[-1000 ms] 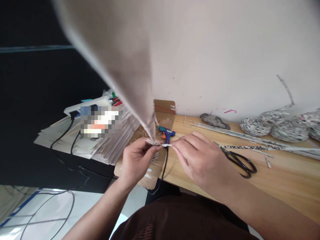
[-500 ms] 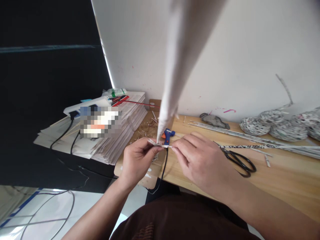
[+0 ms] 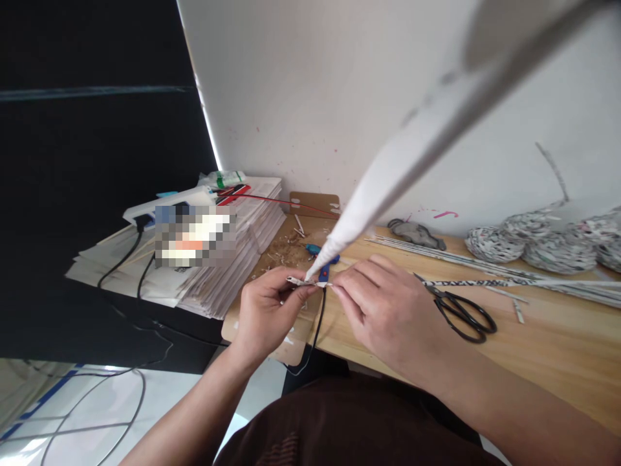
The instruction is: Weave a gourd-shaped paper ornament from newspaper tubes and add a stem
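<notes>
My left hand (image 3: 264, 314) is closed, thumb and fingers pinching a small bundle of rolled newspaper strips (image 3: 295, 281). From that pinch a long white rolled paper tube (image 3: 373, 200) slants up to the right, towards the camera, and looks blurred near the top. My right hand (image 3: 383, 304) is closed too, with its fingertips pinching the right-hand end of the short paper piece, beside the left thumb. Just behind the hands lies a blue glue gun (image 3: 325, 273), partly covered by the tube and fingers. The exact crossing of the strips is too small to make out.
Black-handled scissors (image 3: 466, 314) lie right of my right hand, near long paper rods (image 3: 451, 255). Woven paper balls (image 3: 557, 249) and a grey cloth-like item (image 3: 416, 234) stand by the wall. Left are a paper stack (image 3: 242, 252), a power strip (image 3: 169, 202) and cardboard (image 3: 286, 243) with scraps.
The upper end of the long paper tube has swung to the right, uncovering more of the glue gun and cardboard. Both hands keep nearly the same place and grip.
</notes>
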Action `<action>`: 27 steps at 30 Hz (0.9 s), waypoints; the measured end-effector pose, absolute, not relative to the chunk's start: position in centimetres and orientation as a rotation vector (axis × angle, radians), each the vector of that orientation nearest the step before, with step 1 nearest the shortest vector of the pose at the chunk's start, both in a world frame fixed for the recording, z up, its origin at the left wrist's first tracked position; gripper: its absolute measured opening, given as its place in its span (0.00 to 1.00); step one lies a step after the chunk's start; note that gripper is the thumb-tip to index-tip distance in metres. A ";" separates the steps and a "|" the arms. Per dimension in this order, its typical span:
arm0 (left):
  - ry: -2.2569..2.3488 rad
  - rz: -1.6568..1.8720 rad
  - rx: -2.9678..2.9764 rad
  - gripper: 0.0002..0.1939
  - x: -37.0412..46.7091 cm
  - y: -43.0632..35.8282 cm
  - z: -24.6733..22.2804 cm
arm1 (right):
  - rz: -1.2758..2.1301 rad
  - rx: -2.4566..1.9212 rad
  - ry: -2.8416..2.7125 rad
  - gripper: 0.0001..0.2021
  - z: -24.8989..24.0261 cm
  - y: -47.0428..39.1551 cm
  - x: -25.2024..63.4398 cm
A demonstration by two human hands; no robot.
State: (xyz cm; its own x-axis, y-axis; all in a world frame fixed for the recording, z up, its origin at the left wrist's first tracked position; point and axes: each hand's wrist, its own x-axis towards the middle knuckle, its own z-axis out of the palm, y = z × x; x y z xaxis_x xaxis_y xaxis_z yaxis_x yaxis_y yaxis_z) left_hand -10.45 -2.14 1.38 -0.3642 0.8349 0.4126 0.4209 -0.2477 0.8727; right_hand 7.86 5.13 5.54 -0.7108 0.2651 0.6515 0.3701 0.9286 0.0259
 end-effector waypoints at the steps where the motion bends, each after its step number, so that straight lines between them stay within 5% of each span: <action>1: 1.660 1.634 1.514 0.05 -10.5 -2.2 1.4 | -0.196 -0.454 -2.399 0.09 5.5 5.2 7.8; 27: 1.688 1.431 1.623 0.03 -10.1 -1.6 1.9 | 0.701 -0.795 -2.494 0.05 6.9 7.1 7.4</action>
